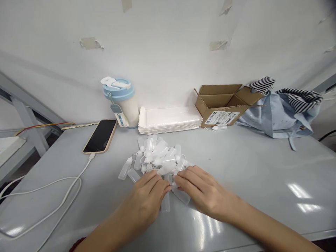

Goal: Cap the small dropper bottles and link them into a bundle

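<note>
A heap of small translucent plastic dropper bottles (160, 154) with white caps lies in the middle of the grey table. At its near edge my left hand (148, 196) is closed, thumb and fingertips pinched on a small dropper bottle (165, 203) whose body shows below them. Close beside it, my right hand (206, 190) is closed too, its fingertips pinched at the cap end of a bottle. Another bottle (182, 196) shows under the right fingers. The fingers partly hide what each hand grips.
Behind the heap lies a stack of white envelopes (170, 120). A lidded cup (128, 106) and a charging phone (101, 136) with a white cable (70, 189) are to the left. An open cardboard box (223, 108) and a light blue cloth bag (278, 112) stand at the back right.
</note>
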Demonstrator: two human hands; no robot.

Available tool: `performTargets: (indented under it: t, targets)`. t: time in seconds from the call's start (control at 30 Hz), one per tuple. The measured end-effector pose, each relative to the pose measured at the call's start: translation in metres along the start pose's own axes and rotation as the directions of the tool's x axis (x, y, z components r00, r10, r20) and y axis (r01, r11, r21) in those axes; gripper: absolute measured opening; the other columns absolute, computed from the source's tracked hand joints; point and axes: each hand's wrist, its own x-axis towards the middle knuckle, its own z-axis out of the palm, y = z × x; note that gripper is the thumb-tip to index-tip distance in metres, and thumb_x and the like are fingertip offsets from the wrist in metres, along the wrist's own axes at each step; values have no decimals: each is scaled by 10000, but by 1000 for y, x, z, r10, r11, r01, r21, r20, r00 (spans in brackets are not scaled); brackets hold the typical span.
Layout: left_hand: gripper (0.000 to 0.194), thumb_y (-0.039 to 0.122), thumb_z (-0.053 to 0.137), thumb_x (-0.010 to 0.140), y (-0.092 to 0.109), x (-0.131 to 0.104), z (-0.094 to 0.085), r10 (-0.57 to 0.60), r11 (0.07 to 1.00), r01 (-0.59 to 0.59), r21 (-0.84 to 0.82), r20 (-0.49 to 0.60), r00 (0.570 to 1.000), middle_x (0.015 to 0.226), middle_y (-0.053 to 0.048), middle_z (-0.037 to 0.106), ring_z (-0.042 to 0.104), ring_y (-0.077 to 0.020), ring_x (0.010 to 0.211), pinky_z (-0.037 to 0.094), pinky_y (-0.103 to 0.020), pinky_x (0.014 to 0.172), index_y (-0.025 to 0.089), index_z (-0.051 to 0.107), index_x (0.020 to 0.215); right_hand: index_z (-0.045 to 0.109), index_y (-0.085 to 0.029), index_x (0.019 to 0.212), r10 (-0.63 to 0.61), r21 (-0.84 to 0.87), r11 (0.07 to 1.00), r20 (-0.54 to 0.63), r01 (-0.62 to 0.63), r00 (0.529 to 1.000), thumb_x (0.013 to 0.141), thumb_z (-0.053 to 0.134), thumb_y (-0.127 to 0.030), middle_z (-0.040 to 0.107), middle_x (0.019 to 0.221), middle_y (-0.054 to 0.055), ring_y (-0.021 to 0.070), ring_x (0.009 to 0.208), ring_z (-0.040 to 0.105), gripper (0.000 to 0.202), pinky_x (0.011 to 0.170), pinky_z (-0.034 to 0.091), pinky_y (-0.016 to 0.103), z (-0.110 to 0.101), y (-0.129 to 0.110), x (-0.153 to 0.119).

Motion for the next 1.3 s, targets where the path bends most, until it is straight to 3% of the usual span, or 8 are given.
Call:
performTargets:
  t: [0.17, 0.33, 0.47, 0.63, 0.9, 1.13, 1.3]
  targets:
    - [236, 50, 370, 907, 2, -5, 3, -35, 995, 38, -93, 27, 999, 632, -7, 550, 451, -140, 581, 479, -316, 616, 158, 532, 775, 545, -79, 1063, -19, 61, 998, -1, 19, 1000, 871, 356, 5, 664, 835, 130, 213, 796, 617, 282, 683, 529, 352, 2, -3, -2]
    - [239, 35, 387, 897, 2, -5, 6, -39, 996, 41, -76, 30, 999, 619, -7, 535, 431, -144, 580, 455, -312, 590, 154, 528, 745, 558, -50, 1041, -28, 47, 998, -17, 29, 999, 885, 349, -16, 659, 812, 144, 224, 780, 616, 263, 653, 529, 354, 6, -3, -1]
    - [144, 50, 446, 887, 3, 1, 0, -83, 989, 76, -129, -51, 995, 671, -10, 568, 483, -140, 602, 459, -291, 596, 138, 560, 878, 556, -97, 1069, 52, 109, 993, -59, -46, 997, 891, 409, -47, 649, 806, 101, 187, 726, 592, 236, 636, 521, 324, 4, -1, 2]
    - [104, 130, 534, 874, 1, 4, -7, -197, 967, 182, -178, -68, 978, 689, -5, 565, 515, -136, 633, 453, -258, 585, 138, 568, 972, 547, -107, 1086, 123, 197, 975, -98, -102, 988, 887, 474, -82, 648, 874, 115, 188, 734, 575, 213, 626, 515, 324, 0, 3, 4]
    - [160, 19, 473, 859, 6, 2, -4, -196, 950, 167, -265, -88, 977, 678, -5, 557, 478, -120, 608, 426, -241, 578, 151, 562, 859, 562, -61, 1069, 90, 239, 968, -75, -70, 993, 863, 489, -30, 634, 852, 122, 184, 734, 538, 221, 632, 502, 320, 2, -1, 2]
    - [191, -21, 456, 834, 11, -1, -2, -148, 959, 111, -259, -130, 980, 654, -28, 558, 451, -130, 579, 404, -254, 535, 137, 562, 845, 550, -28, 1095, -11, 124, 992, -65, 19, 998, 832, 397, 49, 632, 869, 149, 204, 747, 526, 314, 631, 480, 349, -1, -4, 0]
    - [162, 12, 474, 850, 6, 0, -2, -151, 967, 133, -216, -68, 986, 658, -13, 562, 476, -129, 597, 417, -260, 576, 148, 559, 833, 546, -66, 1112, 32, 202, 979, 38, -39, 999, 906, 443, -93, 619, 888, 127, 200, 814, 553, 231, 707, 502, 332, -3, 6, 2]
